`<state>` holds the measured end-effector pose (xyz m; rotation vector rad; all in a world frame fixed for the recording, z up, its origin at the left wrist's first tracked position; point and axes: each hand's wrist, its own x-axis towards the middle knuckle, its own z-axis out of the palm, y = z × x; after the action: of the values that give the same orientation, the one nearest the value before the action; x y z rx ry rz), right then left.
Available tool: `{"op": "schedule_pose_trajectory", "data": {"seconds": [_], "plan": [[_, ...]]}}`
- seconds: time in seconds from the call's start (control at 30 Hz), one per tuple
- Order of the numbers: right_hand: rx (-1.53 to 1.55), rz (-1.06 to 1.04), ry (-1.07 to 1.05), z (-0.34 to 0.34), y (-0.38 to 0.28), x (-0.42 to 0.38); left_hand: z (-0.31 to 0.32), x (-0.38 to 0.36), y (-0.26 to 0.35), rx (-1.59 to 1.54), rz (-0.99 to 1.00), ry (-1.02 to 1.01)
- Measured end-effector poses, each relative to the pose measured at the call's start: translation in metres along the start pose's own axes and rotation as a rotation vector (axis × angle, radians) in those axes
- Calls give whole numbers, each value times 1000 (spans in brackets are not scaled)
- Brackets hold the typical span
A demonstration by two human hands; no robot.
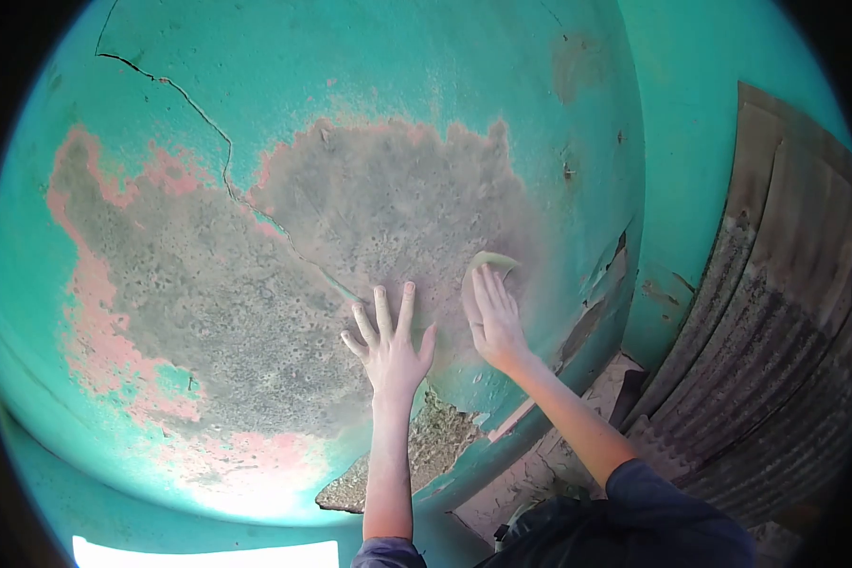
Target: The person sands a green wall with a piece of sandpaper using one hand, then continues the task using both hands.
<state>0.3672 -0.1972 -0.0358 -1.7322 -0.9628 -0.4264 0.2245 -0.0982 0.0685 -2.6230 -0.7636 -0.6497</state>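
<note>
My left hand [393,352] lies flat against the wall with its fingers spread and nothing in it. It rests on the bare grey patch [369,208], where the green paint is gone. To its right, my right hand [498,322] presses a folded piece of sandpaper [488,258] to the wall near the patch's right edge. The fingers of that hand are together, and the sheet shows past the fingertips and along the side. Pale dust coats both hands. A crack [227,156] runs down from the upper left toward my left fingertips.
Pink undercoat [95,284] borders the patch on the left. Below my hands, plaster has broken away, baring rough masonry [440,435]. Corrugated sheets [767,284] lean at the right. Peeling paint [587,327] marks the wall's right edge. A bright opening [208,554] shows at bottom left.
</note>
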Motion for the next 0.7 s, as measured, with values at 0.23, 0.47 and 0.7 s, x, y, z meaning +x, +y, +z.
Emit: {"op": "schedule_pose_trajectory", "data": {"seconds": [0.23, 0.47, 0.7], "plan": [[5, -28, -118, 19, -12, -31, 39, -54, -27, 24, -58, -68], [206, 225, 204, 36, -10, -22, 54, -91, -50, -26, -136, -192], [50, 150, 135, 26, -25, -2, 41, -97, -54, -115, -35, 41]]}}
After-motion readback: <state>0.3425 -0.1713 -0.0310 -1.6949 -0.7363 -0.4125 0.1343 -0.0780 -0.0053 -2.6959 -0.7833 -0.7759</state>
